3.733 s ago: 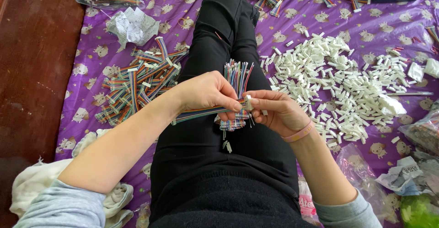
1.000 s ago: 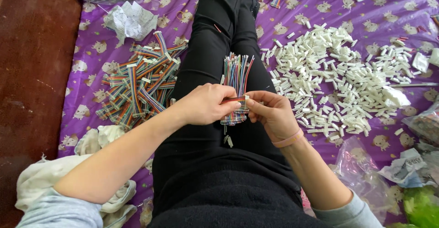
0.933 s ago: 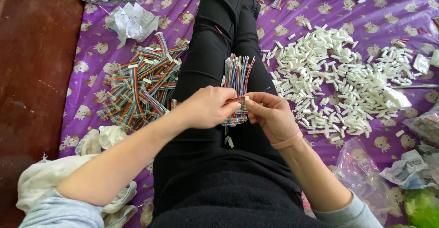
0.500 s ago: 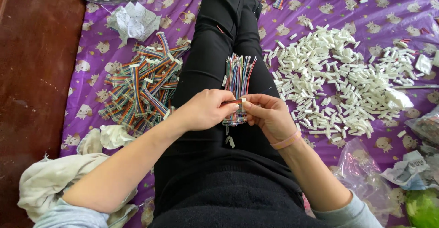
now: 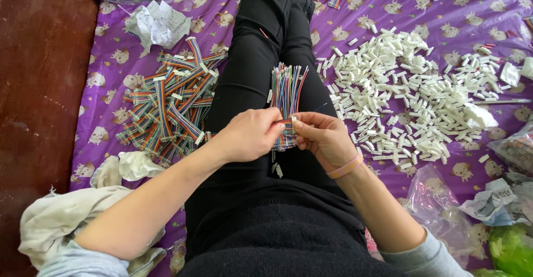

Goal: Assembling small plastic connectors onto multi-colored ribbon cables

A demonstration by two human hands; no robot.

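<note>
Both hands meet over my lap, above my black trousers [image 5: 261, 60]. My left hand [image 5: 250, 135] pinches a short rainbow ribbon cable [image 5: 282, 122] by its end. My right hand [image 5: 322, 138] holds a small white plastic connector [image 5: 293, 119] against that cable end. Under the hands, a bundle of rainbow wires [image 5: 287, 88] lies on my right thigh with its loose ends fanned out away from me. A couple of small white connectors [image 5: 277, 169] rest on my lap just below the hands.
A heap of finished rainbow cables [image 5: 166, 102] lies left of my legs on the purple patterned sheet [image 5: 105, 60]. A large scatter of white connectors [image 5: 411, 99] lies to the right. Crumpled paper [image 5: 158, 24], plastic bags [image 5: 444, 210] and a pale cloth [image 5: 61, 216] sit around; wooden floor [image 5: 33, 88] is at left.
The hands stay together over the lap, with only small finger movements on the cable end and connector. The view has shifted slightly.
</note>
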